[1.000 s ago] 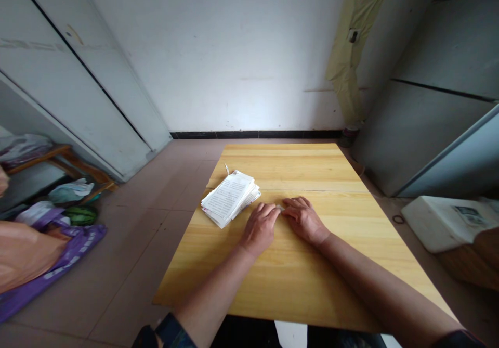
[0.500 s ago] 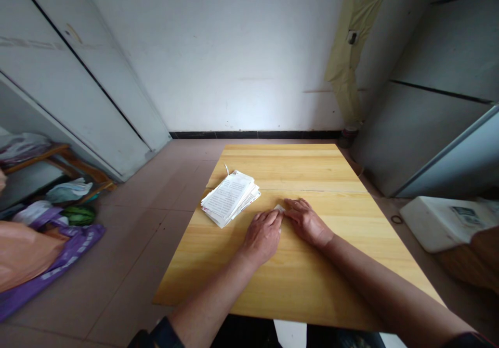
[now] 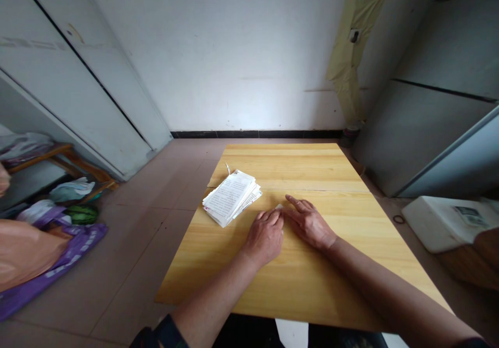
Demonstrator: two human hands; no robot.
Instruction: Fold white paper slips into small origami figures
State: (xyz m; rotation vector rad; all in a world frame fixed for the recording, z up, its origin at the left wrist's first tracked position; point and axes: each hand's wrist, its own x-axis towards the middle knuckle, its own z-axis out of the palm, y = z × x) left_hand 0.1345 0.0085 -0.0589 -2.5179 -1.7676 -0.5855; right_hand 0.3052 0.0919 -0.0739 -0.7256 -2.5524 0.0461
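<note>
My left hand (image 3: 265, 239) lies on the wooden tabletop, its fingertips pressed on a small piece of white paper (image 3: 279, 207) whose corner shows past them. The rest of that paper is hidden under the fingers. My right hand (image 3: 310, 226) rests just to the right, fingers spread, index finger pointing towards the paper and holding nothing. To the left of both hands sits a loose stack of printed white paper sheets (image 3: 230, 198), not touched by either hand. A small white tab (image 3: 226, 168) sticks out behind the stack.
The light wood table (image 3: 296, 168) has a seam across it and stands on a tiled floor. Plastic bags (image 3: 58, 259) and a green striped object (image 3: 81, 214) lie on the floor at left. A white foam box (image 3: 440, 223) stands at right, beside grey cabinets (image 3: 440, 129).
My right hand has slid a little to the right, away from the small paper, and its index finger has straightened. My left hand stays on the paper.
</note>
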